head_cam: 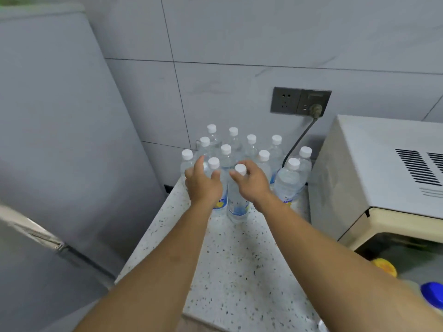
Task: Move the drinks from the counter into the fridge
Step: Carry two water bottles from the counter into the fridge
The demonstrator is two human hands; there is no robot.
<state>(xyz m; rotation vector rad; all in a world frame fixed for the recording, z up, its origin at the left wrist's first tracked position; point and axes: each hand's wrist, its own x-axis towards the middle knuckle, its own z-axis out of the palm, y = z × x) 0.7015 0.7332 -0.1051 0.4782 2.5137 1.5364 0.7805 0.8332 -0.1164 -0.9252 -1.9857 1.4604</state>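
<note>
Several clear water bottles (pixel 287 178) with white caps stand clustered at the back of the speckled counter (pixel 239 259). My left hand (pixel 203 185) reaches around the front-left bottle (pixel 221 202), fingers fairly straight, its neck between thumb and forefinger. My right hand (pixel 253 182) curls round the neck of the front-middle bottle (pixel 237 202), thumb on the left and fingers behind its cap. The grey fridge (pixel 60 116) stands to the left of the counter, with its open door's edge (pixel 33 232) at lower left.
A cream microwave (pixel 374 168) fills the counter's right side, close to the bottles. A wall socket (pixel 300 101) with a plugged cable sits on the tiled wall behind. A yellow object (pixel 384 267) and a blue-capped item (pixel 432 292) lie at lower right.
</note>
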